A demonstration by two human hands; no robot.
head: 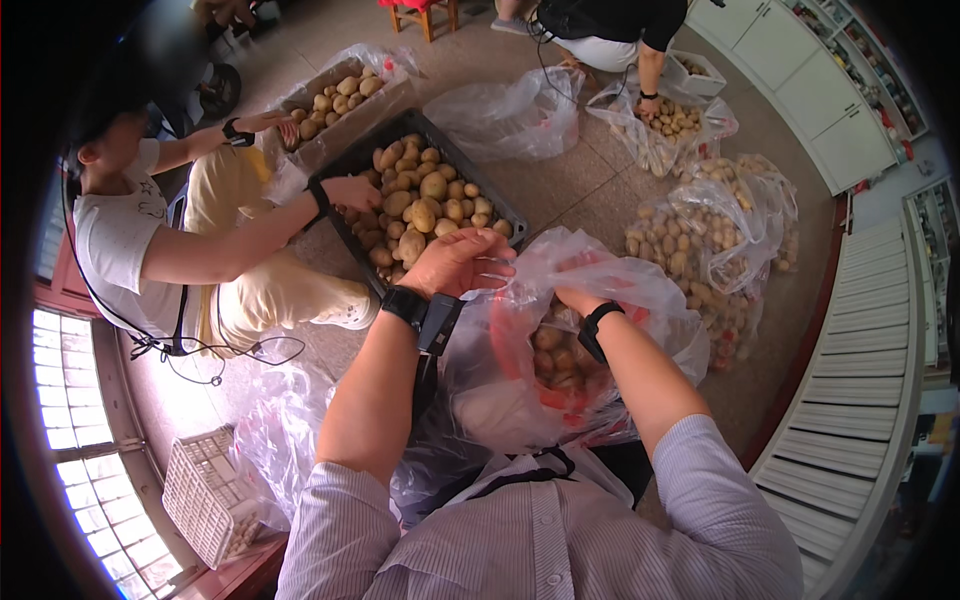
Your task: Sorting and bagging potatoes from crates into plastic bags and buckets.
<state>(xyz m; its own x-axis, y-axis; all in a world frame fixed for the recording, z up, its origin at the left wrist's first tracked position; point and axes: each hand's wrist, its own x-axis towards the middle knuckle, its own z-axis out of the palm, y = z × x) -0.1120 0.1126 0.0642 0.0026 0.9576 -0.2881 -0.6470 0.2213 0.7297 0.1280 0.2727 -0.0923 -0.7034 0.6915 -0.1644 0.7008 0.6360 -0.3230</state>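
Observation:
In front of me stands a clear plastic bag (pixel 487 405) with potatoes (pixel 559 356) inside, seen through its mouth and a red printed part. My left hand (pixel 461 264) is at the bag's far left rim, fingers apart, with nothing visible in it. It hangs over the near corner of a black plastic crate (pixel 358 259) heaped with potatoes (pixel 424 214). My right hand (pixel 579 298) reaches into the bag's mouth; plastic film covers its fingers, so what they hold is hidden.
A seated co-worker (pixel 187 247) reaches into the crate and towards a lined box (pixel 390 97) of potatoes. Another person (pixel 615 37) handles a potato bag (pixel 645 146). Filled bags (pixel 690 232) stand right, near a radiator (pixel 840 375). A white basket (pixel 199 495) and loose plastic (pixel 281 435) lie left.

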